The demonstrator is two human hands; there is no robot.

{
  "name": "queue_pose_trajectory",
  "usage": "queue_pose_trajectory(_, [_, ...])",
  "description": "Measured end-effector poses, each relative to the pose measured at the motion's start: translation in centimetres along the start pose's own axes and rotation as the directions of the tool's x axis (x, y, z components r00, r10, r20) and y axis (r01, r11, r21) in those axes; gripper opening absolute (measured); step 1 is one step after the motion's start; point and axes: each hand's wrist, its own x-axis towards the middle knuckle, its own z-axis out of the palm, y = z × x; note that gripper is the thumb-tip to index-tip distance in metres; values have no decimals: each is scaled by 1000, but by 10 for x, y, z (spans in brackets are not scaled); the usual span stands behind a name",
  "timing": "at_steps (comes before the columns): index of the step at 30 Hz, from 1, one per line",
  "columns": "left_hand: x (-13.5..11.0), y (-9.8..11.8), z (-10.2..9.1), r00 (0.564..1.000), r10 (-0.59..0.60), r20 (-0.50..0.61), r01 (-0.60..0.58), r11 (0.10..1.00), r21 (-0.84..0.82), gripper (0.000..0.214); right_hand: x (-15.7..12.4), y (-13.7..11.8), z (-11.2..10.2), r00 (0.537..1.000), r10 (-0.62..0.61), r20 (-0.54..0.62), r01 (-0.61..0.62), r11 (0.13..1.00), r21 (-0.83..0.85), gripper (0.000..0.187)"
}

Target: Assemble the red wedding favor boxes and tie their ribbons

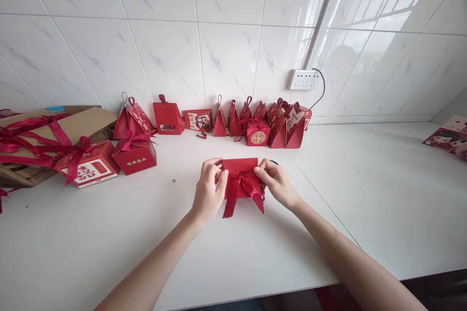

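Observation:
A small red gift box (233, 165) is held between my two hands above the white table, near its middle. A dark red satin ribbon (242, 185) is tied in a bow on its front, with two tails hanging below. My left hand (211, 184) grips the left side, thumb on the front and fingers behind. On the opposite side my right hand (275, 182) pinches the upper right edge between thumb and fingers. The back of the box is hidden from me.
Several red gift boxes (219, 119) stand along the tiled wall. At the left, an open cardboard carton (87, 124) with loose ribbons (44, 138) sits beside two bowed boxes (135, 158). A power strip (303, 79) is on the wall; another person's fingers touch a printed box (445, 136) at far right.

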Motion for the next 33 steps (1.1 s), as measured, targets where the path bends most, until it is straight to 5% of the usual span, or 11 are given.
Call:
queue_pose_trajectory(11, [-3, -1, 2, 999, 28, -24, -29, 1000, -12, 19, -1, 3, 1, 992, 117, 49, -124, 978, 168, 48])
queue_pose_trajectory(33, [-5, -2, 1, 989, -120, 92, 131, 983, -131, 23, -2, 3, 3, 983, 161, 85, -170, 978, 122, 51])
